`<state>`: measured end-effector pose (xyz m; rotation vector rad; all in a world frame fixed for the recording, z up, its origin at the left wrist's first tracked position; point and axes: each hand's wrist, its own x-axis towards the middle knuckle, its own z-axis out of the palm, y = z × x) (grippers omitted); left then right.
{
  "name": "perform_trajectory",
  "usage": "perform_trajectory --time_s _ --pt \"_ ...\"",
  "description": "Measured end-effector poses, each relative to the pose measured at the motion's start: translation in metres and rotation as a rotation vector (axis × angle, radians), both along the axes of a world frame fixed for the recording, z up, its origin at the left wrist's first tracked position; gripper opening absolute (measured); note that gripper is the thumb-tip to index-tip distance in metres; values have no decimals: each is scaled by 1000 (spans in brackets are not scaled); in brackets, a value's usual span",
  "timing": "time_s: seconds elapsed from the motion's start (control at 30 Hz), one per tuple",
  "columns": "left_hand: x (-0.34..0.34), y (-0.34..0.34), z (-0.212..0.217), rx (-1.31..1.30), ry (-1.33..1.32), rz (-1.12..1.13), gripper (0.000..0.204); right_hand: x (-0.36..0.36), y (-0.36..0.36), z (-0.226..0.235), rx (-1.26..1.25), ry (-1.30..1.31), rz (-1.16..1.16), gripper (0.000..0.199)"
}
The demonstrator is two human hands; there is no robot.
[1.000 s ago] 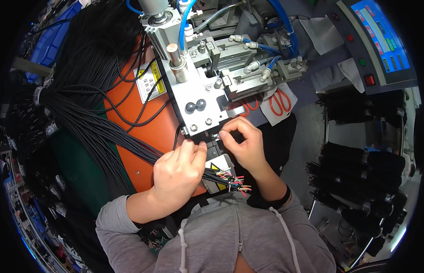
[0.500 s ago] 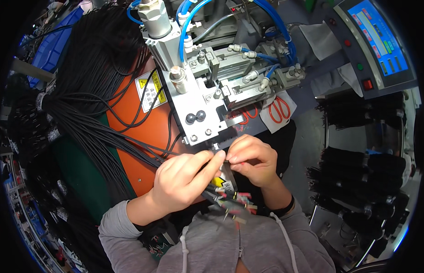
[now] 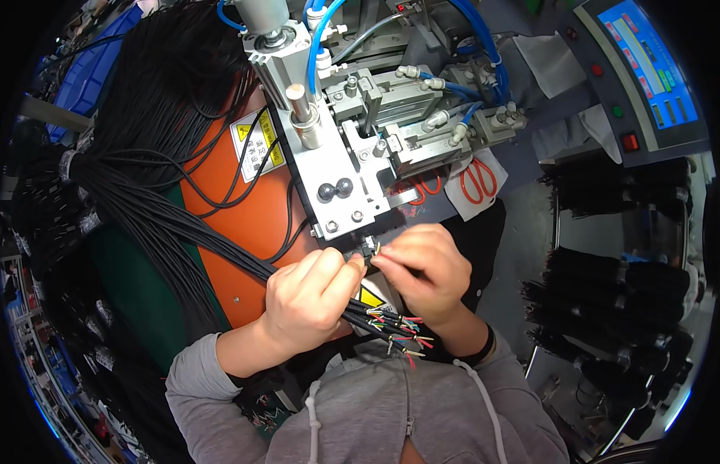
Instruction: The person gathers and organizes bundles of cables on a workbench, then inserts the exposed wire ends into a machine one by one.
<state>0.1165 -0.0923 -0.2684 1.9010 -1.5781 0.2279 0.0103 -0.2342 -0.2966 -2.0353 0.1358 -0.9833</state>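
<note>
Both hands meet at the near end of the metal press (image 3: 333, 182), beside the near right corner of the orange panel (image 3: 221, 290). The left hand (image 3: 307, 300) has its grip curled and pressed together, fingertips near that end; what it encloses is hidden. The right hand (image 3: 428, 271), just right of it, pinches a tiny pale wire end (image 3: 378, 249) between thumb and forefinger. Black cables (image 3: 167, 207) sweep from the panel's left edge beneath the left hand; their stripped coloured ends (image 3: 402, 331) hang past its near edge. Red-handled scissors (image 3: 477, 182) lie along the near edge of the grey desk (image 3: 522, 166).
</note>
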Motion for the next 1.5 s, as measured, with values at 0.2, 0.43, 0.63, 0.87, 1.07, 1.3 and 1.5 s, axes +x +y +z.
perform_trajectory --time_s 0.2,0.43,0.63,0.87,1.07,1.3,1.5 --pt "0 2 0 95 -101 -16 19 -6 -14 18 -108 203 61 14" --pt "-1 2 -3 100 -102 -51 28 -13 -34 8 553 523 315 11" --pt "-4 1 -8 200 -142 -55 34 0 -21 -11 198 322 154 8" --pt "-14 0 -12 270 -231 76 32 4 -12 -14 -74 336 57 7" --pt "-12 -2 -9 278 -208 84 33 7 -8 -32 117 248 18 9" --pt "-5 -4 -11 215 -142 71 31 -1 -4 -47 875 453 83 9" --pt "-1 1 -8 197 -142 80 24 9 6 -36 445 239 -39 10"
